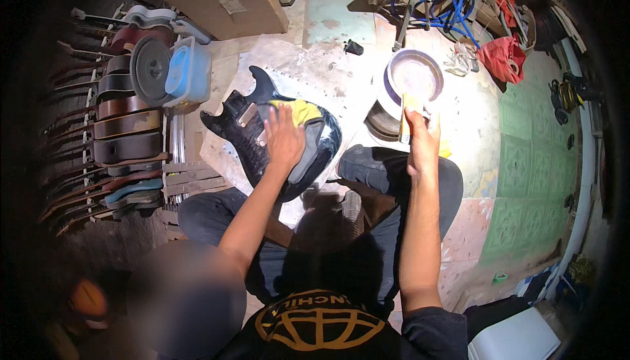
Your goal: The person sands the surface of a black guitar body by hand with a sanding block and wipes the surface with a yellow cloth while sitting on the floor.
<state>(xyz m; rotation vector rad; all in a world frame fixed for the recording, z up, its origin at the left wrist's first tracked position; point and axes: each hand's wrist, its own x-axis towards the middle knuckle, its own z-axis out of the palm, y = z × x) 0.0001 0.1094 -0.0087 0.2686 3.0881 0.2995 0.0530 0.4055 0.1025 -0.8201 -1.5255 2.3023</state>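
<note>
A black electric guitar body [230, 130] lies on a stained white sheet in front of me. My left hand [283, 136] rests on it with fingers spread over a yellow and grey cloth [304, 111]. To the right, my right hand [423, 140] is wrapped round a narrow yellow-orange object [405, 126] with a bright, washed-out top, too glared to name. Just beyond it stands a purple-rimmed bowl [413, 71] on another round container [380, 121].
Several guitars [128, 130] line a rack at the left, beside plastic tubs [193, 75]. A cardboard panel [216, 2] stands behind. Blue hoses [453, 2] and a red bag [502, 58] lie at back right. Green tiles [525, 176] extend along the right.
</note>
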